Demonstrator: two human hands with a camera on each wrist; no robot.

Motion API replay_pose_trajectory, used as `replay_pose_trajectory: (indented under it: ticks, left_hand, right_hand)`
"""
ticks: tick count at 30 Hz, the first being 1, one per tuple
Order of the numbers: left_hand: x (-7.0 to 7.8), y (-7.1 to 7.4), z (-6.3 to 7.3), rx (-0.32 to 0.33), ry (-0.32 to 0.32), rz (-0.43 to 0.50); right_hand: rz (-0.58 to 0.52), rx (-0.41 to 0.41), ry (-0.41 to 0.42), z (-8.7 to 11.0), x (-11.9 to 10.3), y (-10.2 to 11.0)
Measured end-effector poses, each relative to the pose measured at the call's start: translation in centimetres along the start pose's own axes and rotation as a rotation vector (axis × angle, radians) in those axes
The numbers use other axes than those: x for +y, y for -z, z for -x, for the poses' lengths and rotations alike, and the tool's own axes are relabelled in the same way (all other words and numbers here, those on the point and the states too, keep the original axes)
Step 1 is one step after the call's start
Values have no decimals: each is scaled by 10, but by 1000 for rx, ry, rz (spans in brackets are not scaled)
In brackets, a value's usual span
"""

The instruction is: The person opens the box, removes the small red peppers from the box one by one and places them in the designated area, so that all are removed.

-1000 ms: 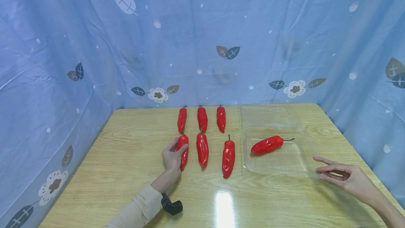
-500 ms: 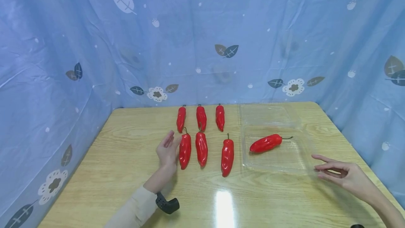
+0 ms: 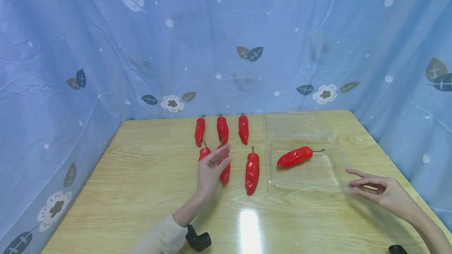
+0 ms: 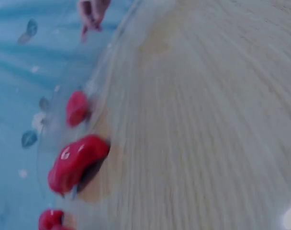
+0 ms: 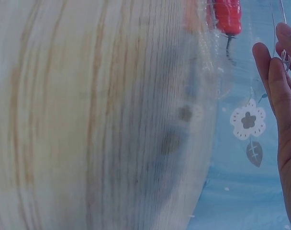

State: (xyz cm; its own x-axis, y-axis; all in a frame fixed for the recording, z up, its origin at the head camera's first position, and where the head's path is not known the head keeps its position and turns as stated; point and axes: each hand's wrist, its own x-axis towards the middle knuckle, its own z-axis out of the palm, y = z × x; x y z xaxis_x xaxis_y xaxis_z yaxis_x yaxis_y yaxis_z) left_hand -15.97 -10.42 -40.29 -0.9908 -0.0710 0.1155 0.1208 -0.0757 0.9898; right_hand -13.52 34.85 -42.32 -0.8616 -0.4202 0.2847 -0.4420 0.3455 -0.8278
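My left hand (image 3: 208, 171) hovers over the front row of red peppers with its fingers extended. It covers much of the front-left pepper (image 3: 203, 153) and part of the front-middle pepper (image 3: 225, 173); nothing shows in its grasp. The front-right pepper (image 3: 252, 173) lies uncovered, and in the left wrist view a glossy pepper (image 4: 78, 163) lies ahead of the camera. Far right, my right hand (image 3: 379, 191) pinches the side edge of a clear plastic box (image 3: 300, 185), whose lid lies folded back. Inside the box is one pepper (image 3: 294, 157), its stem pointing right.
Behind the front row lie a left pepper (image 3: 199, 131), a middle pepper (image 3: 222, 129) and a right pepper (image 3: 243, 129). The clear lid (image 3: 294, 124) rests on the wooden table (image 3: 148, 160) toward its back edge. A blue patterned curtain (image 3: 197, 50) stands around the table.
My left hand has let go of the front-left pepper, drawn back left, then swung right over the front-middle one. My right hand stays at the box edge. The view has shifted slightly.
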Motion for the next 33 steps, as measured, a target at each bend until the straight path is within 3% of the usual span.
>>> replay_pose_trajectory:
  ticks: [3, 8, 13, 18, 25, 33]
  left_hand:
    - [-1, -15, 3, -103, -42, 14]
    - [-5, -41, 10, -249, -58, 59]
    - [-10, -68, 12, -353, -71, 66]
    - [-16, -94, 5, -451, -82, 106]
    - [-26, -126, -5, -508, -74, 39]
    - [-33, -148, -15, -551, -108, 37]
  right_hand:
    - [-24, -9, 11, -1, 0, 2]
    - [-32, -15, 5, -1, 2, 2]
    - [-32, -19, 10, -1, 3, 1]
    - [-37, -14, 17, -1, 3, 0]
    - [-18, -9, 23, -2, 1, -1]
    - [-26, -10, 20, -3, -1, -1]
